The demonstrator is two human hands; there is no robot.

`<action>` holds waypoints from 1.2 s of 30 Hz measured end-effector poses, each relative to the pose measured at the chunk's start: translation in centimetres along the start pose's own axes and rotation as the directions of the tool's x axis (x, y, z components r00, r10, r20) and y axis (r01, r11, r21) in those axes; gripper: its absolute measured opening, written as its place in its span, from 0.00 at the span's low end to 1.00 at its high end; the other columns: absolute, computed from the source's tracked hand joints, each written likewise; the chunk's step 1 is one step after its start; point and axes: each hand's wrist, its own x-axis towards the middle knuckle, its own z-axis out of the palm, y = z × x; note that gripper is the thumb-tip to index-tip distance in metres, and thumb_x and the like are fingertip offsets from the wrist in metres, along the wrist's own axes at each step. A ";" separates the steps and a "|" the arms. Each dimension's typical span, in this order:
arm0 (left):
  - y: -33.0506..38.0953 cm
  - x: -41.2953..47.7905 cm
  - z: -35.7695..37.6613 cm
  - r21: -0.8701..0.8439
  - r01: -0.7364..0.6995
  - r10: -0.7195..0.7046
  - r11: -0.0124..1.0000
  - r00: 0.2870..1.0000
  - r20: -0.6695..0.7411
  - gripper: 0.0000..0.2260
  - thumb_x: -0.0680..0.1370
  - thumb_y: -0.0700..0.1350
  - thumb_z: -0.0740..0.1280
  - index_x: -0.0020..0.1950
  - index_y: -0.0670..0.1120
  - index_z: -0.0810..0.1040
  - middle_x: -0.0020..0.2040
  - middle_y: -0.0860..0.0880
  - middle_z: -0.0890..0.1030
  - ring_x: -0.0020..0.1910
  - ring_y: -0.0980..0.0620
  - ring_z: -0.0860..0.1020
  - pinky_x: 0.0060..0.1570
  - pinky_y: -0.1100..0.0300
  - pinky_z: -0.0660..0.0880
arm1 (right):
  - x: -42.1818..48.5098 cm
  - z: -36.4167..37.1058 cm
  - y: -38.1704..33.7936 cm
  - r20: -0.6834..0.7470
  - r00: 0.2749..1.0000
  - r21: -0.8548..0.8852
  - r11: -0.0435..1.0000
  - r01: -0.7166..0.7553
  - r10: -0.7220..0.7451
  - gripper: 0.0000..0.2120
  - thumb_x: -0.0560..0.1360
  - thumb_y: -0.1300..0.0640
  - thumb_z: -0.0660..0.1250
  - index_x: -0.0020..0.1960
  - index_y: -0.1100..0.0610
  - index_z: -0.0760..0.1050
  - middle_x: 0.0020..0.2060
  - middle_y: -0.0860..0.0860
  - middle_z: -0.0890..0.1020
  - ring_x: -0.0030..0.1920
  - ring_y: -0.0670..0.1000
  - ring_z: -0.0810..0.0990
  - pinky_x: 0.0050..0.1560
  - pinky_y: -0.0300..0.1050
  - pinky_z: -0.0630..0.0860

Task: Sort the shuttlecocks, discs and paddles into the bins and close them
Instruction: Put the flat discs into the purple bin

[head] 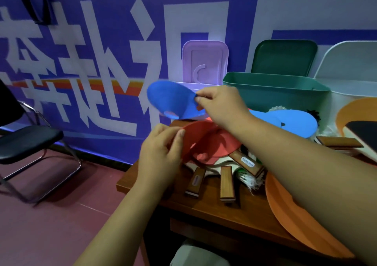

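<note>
With fingers (158,132) and thumb of the left hand (161,145) curled, pinches the rim of a red disc (195,131) over the paddles (226,184) and shuttlecocks (247,181) heaped on the table (204,208), and farther off pinches, between right hand (222,106) fingertips (201,102), a blue disc (171,100) raised before the open purple bin (206,84).

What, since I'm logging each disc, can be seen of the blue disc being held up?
The blue disc is thin, round, plastic-looking and dished, with a small hole at its centre. The right hand pinches its right edge, holding it tilted in the air in front of the open purple lid.
</note>
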 end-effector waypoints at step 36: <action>2.5 13.9 11.7 -0.234 0.512 -0.480 0.827 0.858 0.180 0.20 0.74 0.38 0.59 0.61 0.49 0.83 0.59 0.51 0.82 0.57 0.48 0.81 0.59 0.52 0.79 | -2.5 -16.0 9.2 -0.420 0.870 0.114 0.966 -0.233 0.259 0.08 0.82 0.52 0.68 0.57 0.46 0.85 0.47 0.40 0.86 0.48 0.40 0.81 0.41 0.33 0.72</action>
